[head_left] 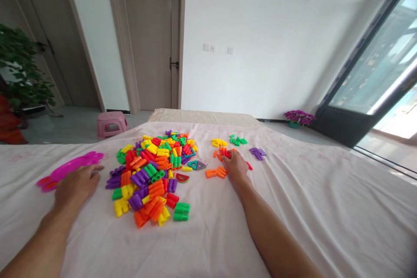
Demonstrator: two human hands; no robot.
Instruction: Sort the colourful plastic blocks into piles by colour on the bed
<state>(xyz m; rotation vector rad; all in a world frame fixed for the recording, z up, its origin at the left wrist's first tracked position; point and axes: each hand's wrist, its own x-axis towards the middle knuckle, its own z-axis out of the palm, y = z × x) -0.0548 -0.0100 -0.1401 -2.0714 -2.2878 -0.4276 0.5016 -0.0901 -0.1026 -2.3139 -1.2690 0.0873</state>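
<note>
My left hand [77, 183] rests on the cloth at the left, fingers apart and holding nothing, beside a flat magenta plastic item [70, 168]. A large heap of coloured plastic tube pieces [151, 173] lies to its right. My right hand [235, 164] reaches to a small group of red pieces [224, 151]; its fingers are drawn together at them, and what they grip is too small to make out. Near it lie orange pieces [216, 172], yellow pieces [219, 142], green pieces [238, 140] and purple pieces [258, 153].
A pale cloth [215, 230] covers the surface. Beside the heap lie a watermelon-slice shape [182, 178] and triangular pieces [196, 165]. Beyond stand a pink stool [112, 125], potted purple flowers [299, 117] and a leafy plant [22, 69] at the left.
</note>
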